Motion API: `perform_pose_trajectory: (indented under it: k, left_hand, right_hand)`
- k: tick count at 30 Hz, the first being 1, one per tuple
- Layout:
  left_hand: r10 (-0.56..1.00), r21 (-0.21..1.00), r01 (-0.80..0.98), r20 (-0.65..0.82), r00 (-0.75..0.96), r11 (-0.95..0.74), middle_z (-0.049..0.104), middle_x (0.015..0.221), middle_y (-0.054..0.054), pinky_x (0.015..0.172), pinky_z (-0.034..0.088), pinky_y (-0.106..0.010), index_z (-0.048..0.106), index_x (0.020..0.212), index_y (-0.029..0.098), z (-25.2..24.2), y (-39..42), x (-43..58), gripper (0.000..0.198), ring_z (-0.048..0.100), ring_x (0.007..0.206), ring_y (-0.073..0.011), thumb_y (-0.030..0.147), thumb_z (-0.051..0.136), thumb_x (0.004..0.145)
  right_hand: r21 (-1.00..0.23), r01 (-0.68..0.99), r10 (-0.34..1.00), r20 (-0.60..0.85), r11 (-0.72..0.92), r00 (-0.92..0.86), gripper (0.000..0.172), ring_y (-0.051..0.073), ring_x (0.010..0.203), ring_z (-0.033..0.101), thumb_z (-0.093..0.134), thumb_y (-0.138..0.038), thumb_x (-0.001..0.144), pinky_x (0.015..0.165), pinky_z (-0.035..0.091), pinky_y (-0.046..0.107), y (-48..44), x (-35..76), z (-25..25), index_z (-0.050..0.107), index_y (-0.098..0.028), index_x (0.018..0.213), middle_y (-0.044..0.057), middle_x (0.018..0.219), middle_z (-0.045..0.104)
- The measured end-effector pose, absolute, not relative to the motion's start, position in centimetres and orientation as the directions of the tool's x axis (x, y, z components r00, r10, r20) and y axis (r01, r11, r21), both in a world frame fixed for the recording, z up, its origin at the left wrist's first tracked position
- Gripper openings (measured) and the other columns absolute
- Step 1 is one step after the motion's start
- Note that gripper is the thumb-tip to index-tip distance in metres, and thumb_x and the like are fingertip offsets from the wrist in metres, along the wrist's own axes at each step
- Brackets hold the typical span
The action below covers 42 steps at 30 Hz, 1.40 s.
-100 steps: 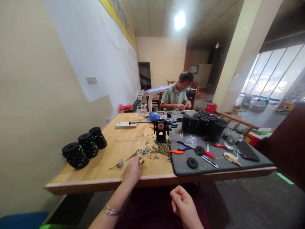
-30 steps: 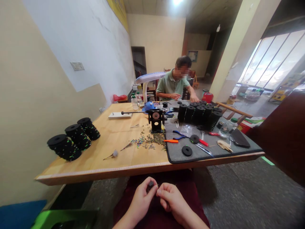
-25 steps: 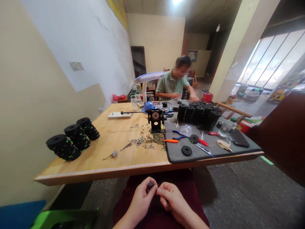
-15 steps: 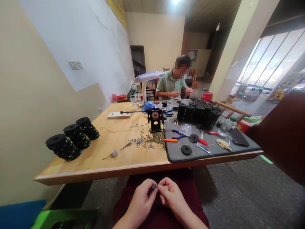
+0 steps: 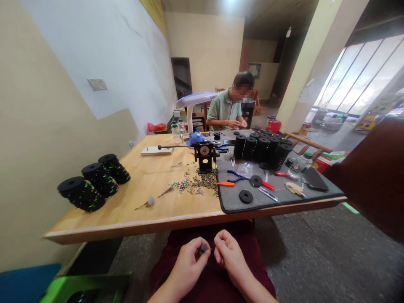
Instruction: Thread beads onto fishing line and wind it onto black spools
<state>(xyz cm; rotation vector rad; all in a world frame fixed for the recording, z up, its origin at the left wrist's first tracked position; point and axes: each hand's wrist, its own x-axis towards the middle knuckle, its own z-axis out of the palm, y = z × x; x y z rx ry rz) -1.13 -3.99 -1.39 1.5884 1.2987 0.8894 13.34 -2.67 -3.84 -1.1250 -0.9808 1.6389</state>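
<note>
Over my lap, just below the table's front edge, my left hand [image 5: 191,261] is closed around a small dark round piece [image 5: 203,248]. Only its end shows between thumb and forefinger, so its kind is unclear. My right hand [image 5: 231,257] is beside it on the right, a narrow gap away, thumb and fingers pinched together. Whatever lies in that pinch is too small or hidden to make out. Nearest on the tabletop are a black foam disc [image 5: 245,196] on the grey mat [image 5: 230,206] and a scatter of small metal bits [image 5: 206,182].
A black hand-cranked device [image 5: 205,158] stands mid-table before a blue desk lamp [image 5: 195,136]. Stacked black foam spools fill the left end [image 5: 82,195] and back right [image 5: 251,147]. Blue-handled pliers [image 5: 236,176] and an orange-handled tool [image 5: 225,184] lie between. A co-worker [image 5: 229,109] sits opposite.
My right hand has moved a little to the right, away from my left hand, opening a small gap. The left hand keeps its grip. Across the table, the co-worker's hands have come together lower.
</note>
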Motion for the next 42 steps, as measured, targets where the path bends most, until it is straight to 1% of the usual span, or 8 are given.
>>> perform_pose_trajectory:
  k: [11, 17, 22, 28, 32, 36, 39, 42]
  left_hand:
    - [0.989, 0.921, 0.380, 0.036, 0.143, -0.088, 0.057, 0.060, 0.001, 0.056, 0.037, -0.022, 0.059, 0.065, 0.017, -1.4, -3.8, -0.8, 0.011, 0.049, 0.058, -0.0142, 0.017, 0.054, 0.074]
    - [0.992, 0.947, 0.321, -0.011, 0.123, -0.030, 0.064, 0.063, -0.002, 0.056, 0.038, -0.022, 0.067, 0.067, 0.016, -1.7, -3.7, -0.9, 0.014, 0.052, 0.058, -0.0147, 0.025, 0.060, 0.076]
    - [0.997, 0.967, 0.256, -0.032, 0.076, 0.012, 0.057, 0.058, 0.002, 0.055, 0.036, -0.022, 0.069, 0.075, 0.016, -1.1, -3.6, -1.5, 0.011, 0.047, 0.056, -0.0132, 0.027, 0.065, 0.073]
    - [0.990, 0.992, 0.033, -0.123, 0.074, 0.121, 0.047, 0.058, 0.005, 0.051, 0.034, -0.020, 0.062, 0.077, 0.016, -1.9, -3.0, -1.6, 0.015, 0.041, 0.053, -0.0105, 0.031, 0.063, 0.074]
    - [0.987, 0.984, -0.099, -0.154, -0.052, 0.149, 0.040, 0.056, 0.008, 0.045, 0.026, -0.018, 0.060, 0.076, 0.017, -2.3, -2.3, -2.0, 0.012, 0.033, 0.048, -0.0074, 0.027, 0.061, 0.072]
    - [0.961, 0.961, -0.211, -0.217, -0.172, 0.179, 0.039, 0.056, 0.009, 0.043, 0.021, -0.016, 0.060, 0.077, 0.016, -2.5, -1.8, -3.0, 0.014, 0.029, 0.045, -0.0050, 0.027, 0.063, 0.068]
    - [0.948, 0.937, -0.184, -0.313, -0.062, 0.298, 0.040, 0.055, 0.009, 0.041, 0.016, -0.016, 0.063, 0.074, 0.014, -2.8, -2.0, -3.4, 0.015, 0.025, 0.042, -0.0030, 0.024, 0.066, 0.063]
    - [0.949, 0.947, -0.075, -0.306, 0.078, 0.312, 0.034, 0.049, 0.011, 0.040, 0.019, -0.016, 0.068, 0.078, 0.013, -3.1, -2.4, -3.1, 0.018, 0.026, 0.042, -0.0041, 0.022, 0.069, 0.061]
  right_hand:
    - [-0.980, -0.138, 0.975, -0.118, -0.145, -0.187, 0.038, 0.006, 0.038, 0.029, 0.055, -0.056, 0.080, 0.042, 0.020, 0.020, -2.7, 13.2, -4.9, 0.041, -0.021, 0.072, -0.012, 0.042, 0.038]
    - [-0.975, -0.143, 0.960, -0.130, -0.169, -0.247, 0.037, 0.006, 0.043, 0.027, 0.059, -0.054, 0.077, 0.043, 0.019, 0.020, -2.6, 13.4, -4.6, 0.044, -0.020, 0.071, -0.011, 0.048, 0.036]
    - [-0.981, -0.017, 0.935, -0.179, -0.193, -0.306, 0.025, 0.006, 0.047, 0.023, 0.061, -0.039, 0.074, 0.046, 0.017, 0.021, -2.6, 13.8, -3.4, 0.048, -0.018, 0.068, -0.010, 0.050, 0.034]
    - [-0.992, 0.079, 0.958, -0.113, -0.096, -0.264, 0.009, 0.007, 0.049, 0.027, 0.048, -0.020, 0.065, 0.047, 0.021, 0.022, -2.8, 13.6, -3.2, 0.044, -0.019, 0.057, -0.008, 0.051, 0.036]
    - [-0.991, 0.007, 0.969, -0.132, -0.133, -0.209, 0.005, 0.007, 0.045, 0.025, 0.044, -0.019, 0.060, 0.044, 0.018, 0.022, -2.7, 13.7, -4.0, 0.043, -0.020, 0.055, -0.009, 0.047, 0.034]
    - [-0.947, -0.190, 0.955, -0.223, -0.260, -0.195, 0.004, 0.005, 0.037, 0.018, 0.045, -0.020, 0.060, 0.039, 0.012, 0.021, -2.7, 13.7, -4.1, 0.042, -0.021, 0.057, -0.013, 0.039, 0.028]
    - [-0.906, -0.300, 0.949, -0.248, -0.299, -0.197, 0.005, 0.004, 0.036, 0.015, 0.048, -0.022, 0.062, 0.038, 0.009, 0.020, -2.8, 13.6, -3.6, 0.043, -0.021, 0.060, -0.014, 0.037, 0.029]
    - [-0.887, -0.334, 0.940, -0.256, -0.321, -0.224, 0.007, 0.004, 0.035, 0.016, 0.051, -0.024, 0.062, 0.037, 0.008, 0.020, -2.8, 13.5, -3.1, 0.045, -0.021, 0.060, -0.013, 0.036, 0.032]
